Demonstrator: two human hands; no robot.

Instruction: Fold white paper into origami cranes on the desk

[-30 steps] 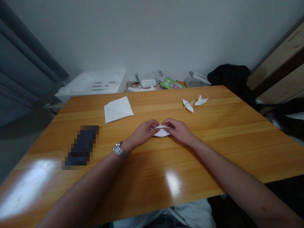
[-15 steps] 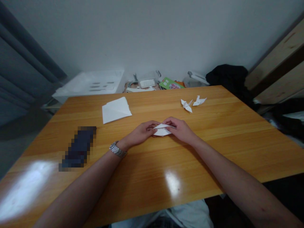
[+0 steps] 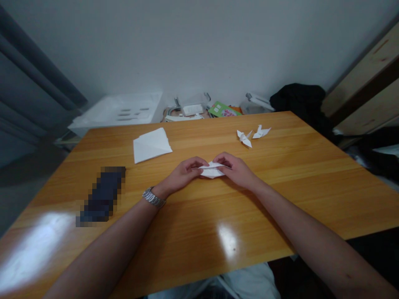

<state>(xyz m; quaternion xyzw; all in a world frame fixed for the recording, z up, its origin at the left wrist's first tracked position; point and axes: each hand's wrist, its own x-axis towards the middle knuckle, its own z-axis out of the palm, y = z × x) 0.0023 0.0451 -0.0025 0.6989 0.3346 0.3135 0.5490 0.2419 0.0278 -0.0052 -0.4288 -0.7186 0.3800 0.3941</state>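
Between my two hands is a small folded white paper [image 3: 212, 172], low over the wooden table [image 3: 193, 232]. My left hand [image 3: 187, 172] pinches its left end, thumb on the near face and fingers behind. At the right end, my right hand [image 3: 238, 170] grips the paper the same way, with its thumb pressed near the crease. A metal watch [image 3: 153, 197] is on my left wrist. Two folded paper birds [image 3: 244, 138] lie beyond my right hand. Past my left hand sits a stack of white paper sheets [image 3: 152, 145].
A blurred-out dark object [image 3: 102, 195] lies on the table's left. Behind the far edge are a white tray-like box [image 3: 121, 109], a green booklet [image 3: 222, 109], a clear container [image 3: 257, 106] and a black cloth item [image 3: 297, 99]. Grey curtains [image 3: 28, 79] hang at left.
My left fingers have shifted on the paper, and the fold's opening looks flatter and narrower. Both hands stay in nearly the same place.
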